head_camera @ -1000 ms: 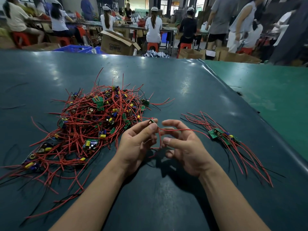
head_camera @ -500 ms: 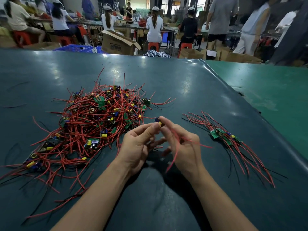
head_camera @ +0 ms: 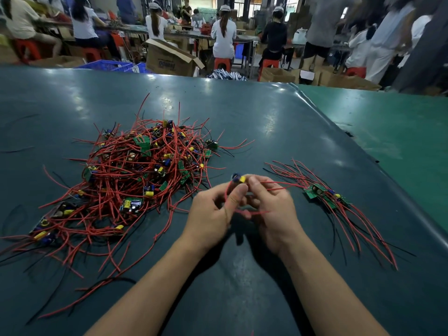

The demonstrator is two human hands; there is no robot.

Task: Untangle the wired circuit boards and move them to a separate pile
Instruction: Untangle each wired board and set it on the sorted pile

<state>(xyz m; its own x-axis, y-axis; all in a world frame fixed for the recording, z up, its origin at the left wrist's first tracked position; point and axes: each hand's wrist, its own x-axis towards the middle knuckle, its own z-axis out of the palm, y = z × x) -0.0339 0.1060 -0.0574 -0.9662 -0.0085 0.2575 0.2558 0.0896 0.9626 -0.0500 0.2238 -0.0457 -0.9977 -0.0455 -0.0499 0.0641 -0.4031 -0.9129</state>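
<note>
Head-worn wide-angle camera looks forward and down, close over the table (head_camera: 242,122).

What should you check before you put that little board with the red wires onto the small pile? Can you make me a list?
1. Small circuit board with yellow and blue parts held by both hands: ok, left hand and right hand pinch it.
2. Board lifted free of the big tangled heap of red-wired boards: ok.
3. Its own red wires straightened: not ok, one loops between the hands.
4. No wire running back to the heap: cannot tell, blurred.
5. Small sorted pile of green boards to the right, within reach: ok.
6. Bare dark green table mat beside that pile: ok.
</note>
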